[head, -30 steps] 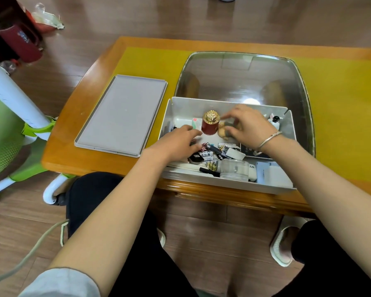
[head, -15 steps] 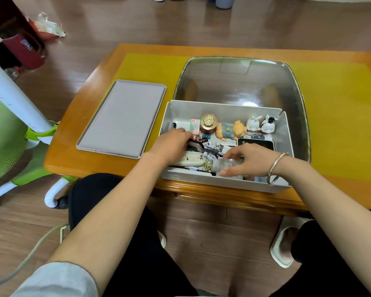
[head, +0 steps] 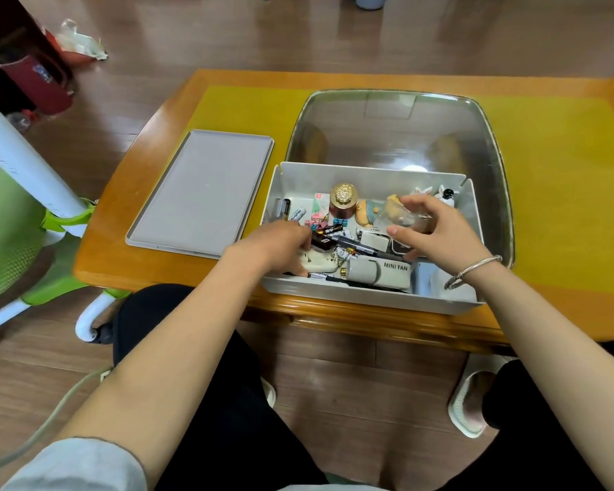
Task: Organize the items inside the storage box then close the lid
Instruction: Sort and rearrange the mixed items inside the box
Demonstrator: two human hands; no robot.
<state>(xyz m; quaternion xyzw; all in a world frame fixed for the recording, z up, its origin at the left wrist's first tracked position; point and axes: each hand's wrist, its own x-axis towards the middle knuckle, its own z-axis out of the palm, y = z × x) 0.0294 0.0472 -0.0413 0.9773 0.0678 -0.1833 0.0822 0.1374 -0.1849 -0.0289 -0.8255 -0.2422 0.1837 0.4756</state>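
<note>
Right hand (head: 436,230) has lifted the clear jar (head: 403,216) toward the box's (head: 369,295) back row, fingers wrapped around it; left hand (head: 280,244) stays pressed on clutter, grip hidden; sorting unfinished, lid (head: 199,193) off.

Bunny figurines (head: 426,191) — mostly behind right hand (head: 436,230)

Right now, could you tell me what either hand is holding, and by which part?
The right hand holds a small clear cup by its sides, above the box. The left hand rests on clutter; whether it grips anything cannot be told.
</note>
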